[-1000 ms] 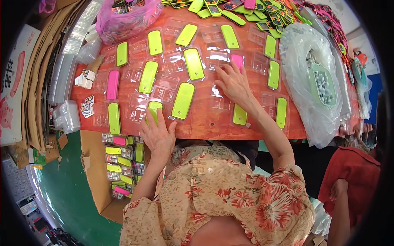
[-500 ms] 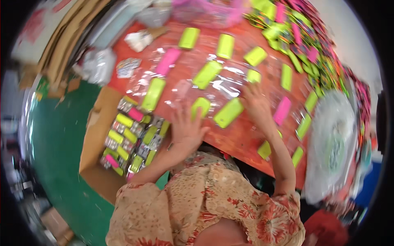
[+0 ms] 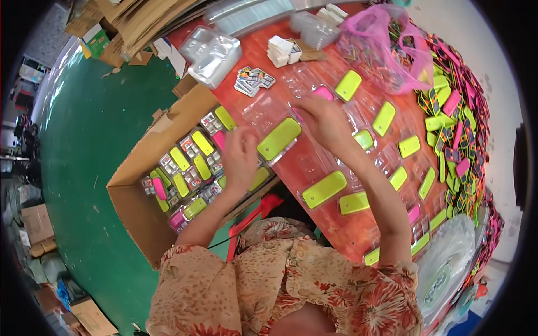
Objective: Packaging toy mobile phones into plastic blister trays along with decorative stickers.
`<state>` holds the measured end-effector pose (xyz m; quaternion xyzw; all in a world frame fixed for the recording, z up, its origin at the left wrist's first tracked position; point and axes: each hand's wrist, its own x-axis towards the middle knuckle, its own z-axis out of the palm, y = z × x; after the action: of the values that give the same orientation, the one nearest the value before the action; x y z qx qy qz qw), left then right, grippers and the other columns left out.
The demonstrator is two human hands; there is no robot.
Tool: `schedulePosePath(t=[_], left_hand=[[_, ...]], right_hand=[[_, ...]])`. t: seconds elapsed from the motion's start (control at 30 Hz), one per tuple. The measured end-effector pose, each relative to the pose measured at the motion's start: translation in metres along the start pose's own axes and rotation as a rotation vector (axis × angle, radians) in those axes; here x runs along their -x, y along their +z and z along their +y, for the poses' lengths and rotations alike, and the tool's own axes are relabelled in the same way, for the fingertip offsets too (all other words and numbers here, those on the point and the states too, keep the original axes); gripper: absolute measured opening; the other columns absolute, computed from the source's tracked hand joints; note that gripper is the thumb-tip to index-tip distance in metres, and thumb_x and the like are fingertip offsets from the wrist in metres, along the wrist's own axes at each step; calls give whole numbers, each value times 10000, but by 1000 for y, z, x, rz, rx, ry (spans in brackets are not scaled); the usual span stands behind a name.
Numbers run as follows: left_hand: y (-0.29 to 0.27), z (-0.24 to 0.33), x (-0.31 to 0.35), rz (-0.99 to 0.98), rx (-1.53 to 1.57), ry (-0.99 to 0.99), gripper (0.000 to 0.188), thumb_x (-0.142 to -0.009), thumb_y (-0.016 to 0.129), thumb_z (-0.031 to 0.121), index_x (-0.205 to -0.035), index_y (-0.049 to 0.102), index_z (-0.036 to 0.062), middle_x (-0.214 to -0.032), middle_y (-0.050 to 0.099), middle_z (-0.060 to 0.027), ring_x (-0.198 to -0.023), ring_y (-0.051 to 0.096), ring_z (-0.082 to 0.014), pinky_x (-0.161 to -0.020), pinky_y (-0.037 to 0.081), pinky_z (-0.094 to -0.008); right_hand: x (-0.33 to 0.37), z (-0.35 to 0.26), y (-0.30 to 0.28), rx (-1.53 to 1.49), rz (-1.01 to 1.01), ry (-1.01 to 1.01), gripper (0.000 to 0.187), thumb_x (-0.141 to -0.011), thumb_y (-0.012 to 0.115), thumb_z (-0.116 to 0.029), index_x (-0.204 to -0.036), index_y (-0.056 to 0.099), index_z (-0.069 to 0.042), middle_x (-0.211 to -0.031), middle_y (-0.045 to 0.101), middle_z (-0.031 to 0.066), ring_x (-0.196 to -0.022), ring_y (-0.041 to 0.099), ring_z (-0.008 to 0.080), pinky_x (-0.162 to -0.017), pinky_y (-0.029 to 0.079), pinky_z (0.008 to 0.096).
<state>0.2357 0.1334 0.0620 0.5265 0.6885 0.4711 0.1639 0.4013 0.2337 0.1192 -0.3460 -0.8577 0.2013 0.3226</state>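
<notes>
A yellow-green oblong piece in a clear blister pack (image 3: 278, 138) sits at the orange table's (image 3: 291, 173) left edge. My left hand (image 3: 241, 158) grips its near-left end. At the far-right end my right hand (image 3: 324, 120) holds it, just in front of a pink piece (image 3: 323, 92). More yellow-green pieces (image 3: 324, 189) in clear shells lie spread over the table to the right of my hands.
An open cardboard box (image 3: 131, 196) of packed yellow-green and pink pieces stands on the green floor (image 3: 89, 129) left of the table. Stacked clear trays (image 3: 216, 50), small printed cards (image 3: 255, 81), a pink bag (image 3: 386, 45) and a heap of loose pieces (image 3: 448, 123) surround the work area.
The view has swung left toward the box. Both hands left the flat packs on the table and came together on one yellow-green pack at the table's left edge.
</notes>
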Motion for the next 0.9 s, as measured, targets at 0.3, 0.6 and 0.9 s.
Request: schedulePosePath(t=[0.3, 0.6, 0.9], left_hand=[[3, -77, -72, -52, 286, -577, 335, -832, 436, 339, -990, 450, 44, -784, 505, -68, -615, 492, -106, -533, 407, -252], [22, -58, -81, -51, 1171, -682, 580, -793, 490, 428, -1157, 312, 12, -1085, 445, -99, -942, 461, -179, -820, 383, -326], [26, -65, -98, -110, 1351, -888, 280, -815, 501, 295, -985, 503, 73, -933, 561, -39, -846, 527, -173, -781, 421, -316]], right_hand=[[-90, 28, 100, 424, -124, 29, 164, -706, 553, -158, -803, 561, -26, -806, 520, 147, -783, 511, 307, -662, 417, 399], [-75, -1, 113, 430, -132, -101, 155, -674, 575, -135, -769, 553, -14, -784, 514, 149, -768, 506, 306, -644, 415, 403], [-84, 8, 107, 395, -135, 22, 146, -694, 543, -90, -809, 543, 0, -790, 510, 174, -749, 514, 318, -631, 427, 405]])
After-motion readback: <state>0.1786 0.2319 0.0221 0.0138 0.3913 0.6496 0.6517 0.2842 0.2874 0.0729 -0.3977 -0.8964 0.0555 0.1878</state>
